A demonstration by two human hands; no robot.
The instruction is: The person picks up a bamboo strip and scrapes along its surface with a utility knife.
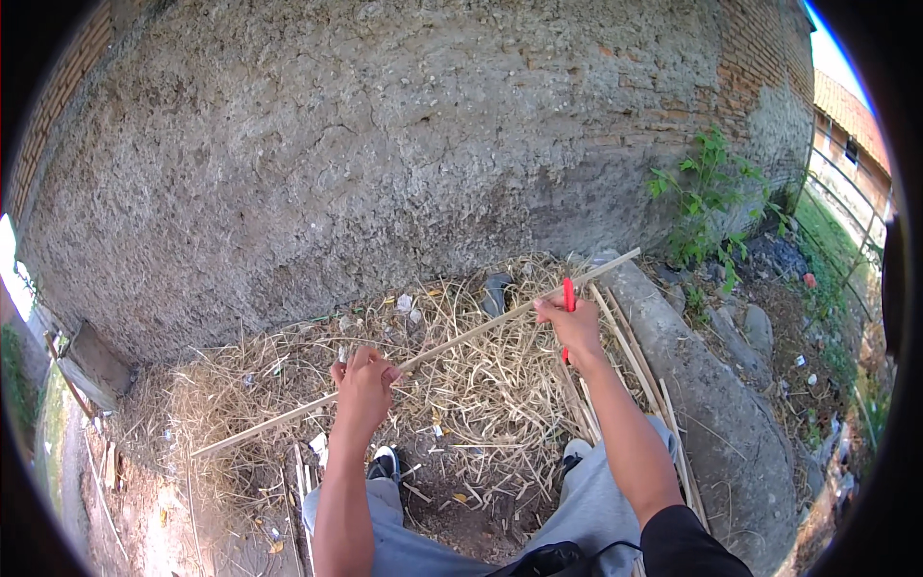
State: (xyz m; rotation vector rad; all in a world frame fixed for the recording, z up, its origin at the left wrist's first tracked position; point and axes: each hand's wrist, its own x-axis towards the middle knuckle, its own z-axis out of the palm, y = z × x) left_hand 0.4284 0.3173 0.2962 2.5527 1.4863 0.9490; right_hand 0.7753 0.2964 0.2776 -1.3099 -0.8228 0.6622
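Observation:
A long, pale bamboo strip point(471, 334) slants across the view, its low end at the left and its high end at the right. My left hand point(363, 385) is closed round it a little left of its middle. Further along, my right hand point(575, 329) pinches the strip between thumb and fingers. That same hand also holds a red tool point(569, 294), which shows above and below the fingers. The palm hides most of the tool, so I cannot tell its kind.
Curly shavings point(481, 399) litter the ground round my feet. More pale strips point(630, 346) lie by my right leg, beside a large stone slab point(711, 433). A rough plastered wall point(385, 173) rises in front, with a green plant point(707, 197) at its right.

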